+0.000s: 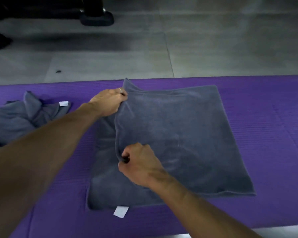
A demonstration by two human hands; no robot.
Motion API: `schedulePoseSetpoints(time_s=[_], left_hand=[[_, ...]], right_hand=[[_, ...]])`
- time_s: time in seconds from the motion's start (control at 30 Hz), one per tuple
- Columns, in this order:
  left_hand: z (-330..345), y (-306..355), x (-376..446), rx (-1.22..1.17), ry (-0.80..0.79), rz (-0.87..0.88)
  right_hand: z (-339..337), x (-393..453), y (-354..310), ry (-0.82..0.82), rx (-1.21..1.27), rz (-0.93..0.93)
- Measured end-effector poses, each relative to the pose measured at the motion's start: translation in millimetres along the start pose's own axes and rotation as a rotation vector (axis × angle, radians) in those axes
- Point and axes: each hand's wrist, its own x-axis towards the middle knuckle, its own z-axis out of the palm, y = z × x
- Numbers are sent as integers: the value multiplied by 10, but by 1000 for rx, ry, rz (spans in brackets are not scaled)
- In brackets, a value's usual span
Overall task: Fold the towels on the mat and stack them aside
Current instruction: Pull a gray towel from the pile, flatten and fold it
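Note:
A grey towel [179, 134] lies on the purple mat [265, 134], its upper layer folded over toward the right so a strip of the lower layer shows at the left. My left hand [110, 102] pinches the far corner of that upper layer's left edge. My right hand [138, 162] pinches the near part of the same edge. A white tag [121, 211] sticks out at the towel's near edge. A second grey towel [21, 117] lies crumpled at the mat's left end, with its own white tag [63, 103].
Grey tiled floor [196, 48] lies beyond the mat. A dark shoe [96, 18] and dark shapes of a person or furniture stand at the top left. A small dark speck [58, 71] lies on the floor. Bare mat stretches to the right of the towel.

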Motion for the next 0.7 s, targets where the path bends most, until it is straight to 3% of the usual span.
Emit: schedulePoseSetpoints(time_s=[0.37, 0.47, 0.57, 0.7], left_hand=[[501, -376, -689, -1, -9, -101], [607, -372, -826, -15, -60, -156], [618, -309, -870, -47, -101, -203], [527, -289, -971, -51, -268, -218]], right_hand=[[861, 74, -153, -132, -89, -79], [1001, 93, -107, -208, -139, -70], [1119, 110, -59, -258, -35, -2], [1156, 22, -58, -371, 17, 4]])
